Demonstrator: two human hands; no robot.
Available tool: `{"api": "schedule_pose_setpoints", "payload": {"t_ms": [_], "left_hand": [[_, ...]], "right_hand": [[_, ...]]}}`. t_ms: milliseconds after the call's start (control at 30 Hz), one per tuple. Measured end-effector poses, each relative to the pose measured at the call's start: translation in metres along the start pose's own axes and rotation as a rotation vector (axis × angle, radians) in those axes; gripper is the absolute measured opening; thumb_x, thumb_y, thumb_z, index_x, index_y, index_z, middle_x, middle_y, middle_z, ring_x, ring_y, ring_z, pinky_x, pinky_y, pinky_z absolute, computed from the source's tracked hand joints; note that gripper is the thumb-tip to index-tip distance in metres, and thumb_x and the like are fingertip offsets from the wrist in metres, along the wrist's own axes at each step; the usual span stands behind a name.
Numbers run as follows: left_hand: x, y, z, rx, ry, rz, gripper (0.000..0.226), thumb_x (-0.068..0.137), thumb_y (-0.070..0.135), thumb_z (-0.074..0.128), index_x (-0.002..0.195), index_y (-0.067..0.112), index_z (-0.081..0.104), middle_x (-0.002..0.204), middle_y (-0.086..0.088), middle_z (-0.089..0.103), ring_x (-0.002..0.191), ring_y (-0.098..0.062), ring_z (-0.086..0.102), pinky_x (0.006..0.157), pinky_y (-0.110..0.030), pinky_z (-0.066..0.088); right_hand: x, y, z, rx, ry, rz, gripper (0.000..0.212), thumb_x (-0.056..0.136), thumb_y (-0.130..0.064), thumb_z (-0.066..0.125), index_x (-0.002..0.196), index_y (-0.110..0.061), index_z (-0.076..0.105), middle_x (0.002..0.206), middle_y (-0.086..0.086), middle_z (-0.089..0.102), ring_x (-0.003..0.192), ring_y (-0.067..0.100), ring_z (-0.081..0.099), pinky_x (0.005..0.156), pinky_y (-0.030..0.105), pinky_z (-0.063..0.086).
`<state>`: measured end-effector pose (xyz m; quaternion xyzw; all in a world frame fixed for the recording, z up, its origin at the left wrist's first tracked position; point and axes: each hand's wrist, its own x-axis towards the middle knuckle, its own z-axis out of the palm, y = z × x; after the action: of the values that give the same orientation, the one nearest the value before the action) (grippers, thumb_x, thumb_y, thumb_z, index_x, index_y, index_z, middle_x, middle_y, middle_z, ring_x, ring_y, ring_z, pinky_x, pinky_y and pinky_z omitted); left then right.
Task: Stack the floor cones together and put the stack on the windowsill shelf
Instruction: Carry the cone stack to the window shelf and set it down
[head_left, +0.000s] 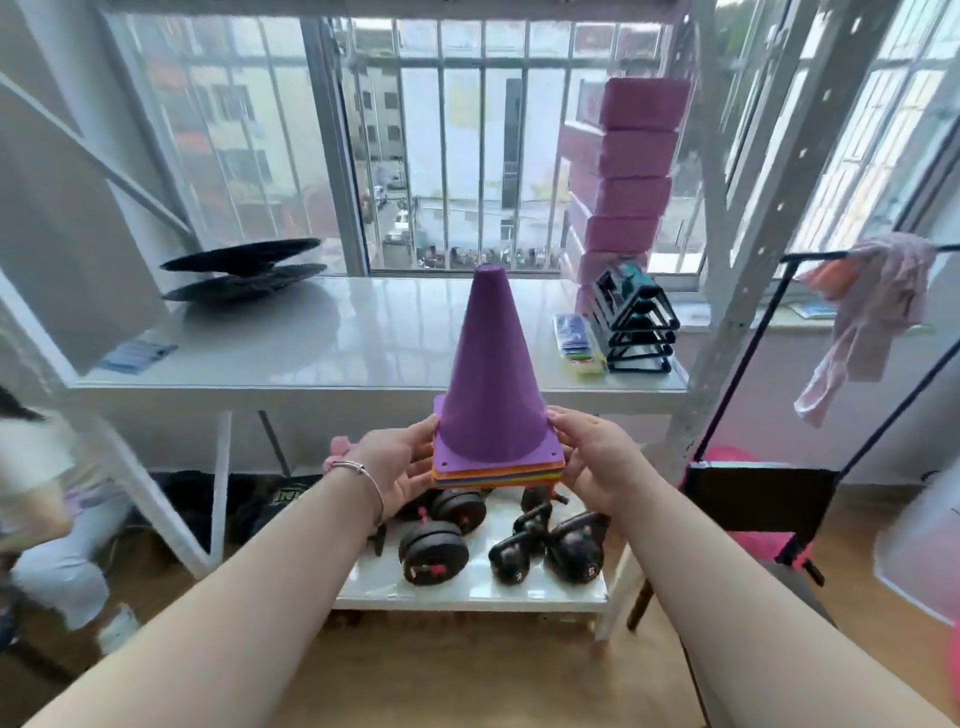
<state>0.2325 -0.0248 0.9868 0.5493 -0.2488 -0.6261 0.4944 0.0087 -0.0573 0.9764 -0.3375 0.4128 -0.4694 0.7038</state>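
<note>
In the head view, the left hand (397, 460) and the right hand (592, 457) clamp the stack of cones (493, 395) between them at centre frame; each hand has its fingers curled around a side of the square bases, thumbs on top of the purple rim, fingers underneath; the stack stands upright in the air, purple cone outermost, with orange, yellow and blue base edges showing below it; a thin bracelet (363, 475) circles the left wrist.

Behind the stack, across the middle of the frame, lies the glossy white windowsill shelf (322, 343); at its left sit two dark discs (244, 270), at its right black triangular frames (639, 327) and, above them, a column of pink blocks (631, 171) against the barred window (457, 145); below centre a low white shelf (467, 592) carries black dumbbells (434, 551) and kettlebells (545, 551); pink cloths (862, 312) hang from a black rack at the right edge.

Both bare forearms reach up from the lower corners of the frame, converging on the stack, palms facing each other.
</note>
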Motion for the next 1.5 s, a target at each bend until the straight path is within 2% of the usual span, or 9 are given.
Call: {"api": "schedule_pose_setpoints", "payload": {"t_ms": [433,567,700,800,967,1100,1200,1367,1500], "left_hand": [[0.035,0.056,-0.076,0.308,-0.075,0.285,0.03,0.102,0.016,0.037,0.111,0.024,0.065,0.078,-0.008,0.065,0.053,-0.016,0.058,0.051,-0.027,0.051],[0.056,0.064,-0.08,0.426,-0.026,0.377,0.034,0.101,0.025,0.037,0.104,0.028,0.07,0.087,-0.005,0.073,0.07,-0.022,0.065,0.078,-0.043,0.054],[0.074,0.066,-0.075,0.459,0.02,0.437,0.04,0.099,0.029,0.037,0.088,0.04,0.073,0.082,0.014,0.075,0.08,-0.004,0.068,0.075,-0.019,0.052],[0.093,0.067,-0.067,0.419,0.016,0.408,0.037,0.101,0.031,0.036,0.103,0.032,0.072,0.092,0.012,0.075,0.091,-0.007,0.068,0.084,-0.023,0.051],[0.133,0.08,-0.039,0.366,-0.003,0.382,0.039,0.098,0.035,0.04,0.084,0.041,0.076,0.086,0.005,0.078,0.071,-0.007,0.072,0.058,-0.02,0.054],[0.17,0.09,-0.015,0.554,0.08,0.504,0.034,0.097,0.041,0.037,0.093,0.048,0.069,0.097,0.014,0.074,0.098,-0.011,0.066,0.088,-0.031,0.051],[0.191,0.097,0.001,0.575,0.149,0.542,0.037,0.099,0.033,0.038,0.088,0.058,0.062,0.1,0.02,0.069,0.1,-0.008,0.063,0.08,-0.021,0.046],[0.218,0.106,0.017,0.461,0.057,0.473,0.04,0.099,0.02,0.04,0.103,0.05,0.066,0.089,-0.001,0.072,0.074,-0.025,0.06,0.069,-0.038,0.05],[0.23,0.107,0.017,0.413,0.026,0.416,0.04,0.099,0.011,0.039,0.116,0.039,0.061,0.072,-0.01,0.057,0.061,-0.021,0.05,0.056,-0.029,0.047]], "right_hand": [[0.043,0.025,0.107,-0.233,0.059,-0.065,0.033,0.097,0.004,0.041,0.112,0.001,0.07,0.089,0.017,0.067,0.064,0.02,0.06,0.055,0.027,0.051],[0.06,0.027,0.121,-0.296,0.115,-0.106,0.032,0.088,0.006,0.04,0.091,0.006,0.072,0.076,0.016,0.068,0.059,0.021,0.061,0.051,0.025,0.049],[0.085,0.027,0.122,-0.516,0.212,-0.19,0.028,0.088,-0.01,0.035,0.083,-0.011,0.062,0.075,0.013,0.051,0.073,0.023,0.044,0.067,0.036,0.033],[0.108,0.02,0.118,-0.592,0.235,-0.204,0.022,0.087,-0.015,0.033,0.081,-0.014,0.054,0.079,0.011,0.042,0.075,0.024,0.037,0.069,0.038,0.027],[0.153,-0.003,0.091,-0.605,0.203,-0.17,0.032,0.091,-0.012,0.033,0.091,0.013,0.053,0.08,0.013,0.051,0.074,0.022,0.044,0.068,0.036,0.032],[0.191,-0.025,0.071,-0.598,0.152,-0.215,0.033,0.089,-0.018,0.038,0.099,0.004,0.061,0.089,0.007,0.064,0.081,0.019,0.054,0.073,0.037,0.043],[0.218,-0.039,0.06,-0.55,0.124,-0.233,0.034,0.092,-0.021,0.041,0.112,-0.017,0.068,0.109,0.003,0.072,0.104,0.022,0.065,0.095,0.045,0.054],[0.257,-0.056,0.042,-0.497,0.071,-0.237,0.031,0.086,-0.022,0.047,0.102,-0.019,0.074,0.099,0.002,0.078,0.102,0.028,0.07,0.088,0.048,0.058],[0.278,-0.055,0.03,-0.529,0.02,-0.203,0.036,0.076,-0.016,0.045,0.097,-0.016,0.075,0.097,0.01,0.077,0.096,0.029,0.071,0.086,0.053,0.056]]}}
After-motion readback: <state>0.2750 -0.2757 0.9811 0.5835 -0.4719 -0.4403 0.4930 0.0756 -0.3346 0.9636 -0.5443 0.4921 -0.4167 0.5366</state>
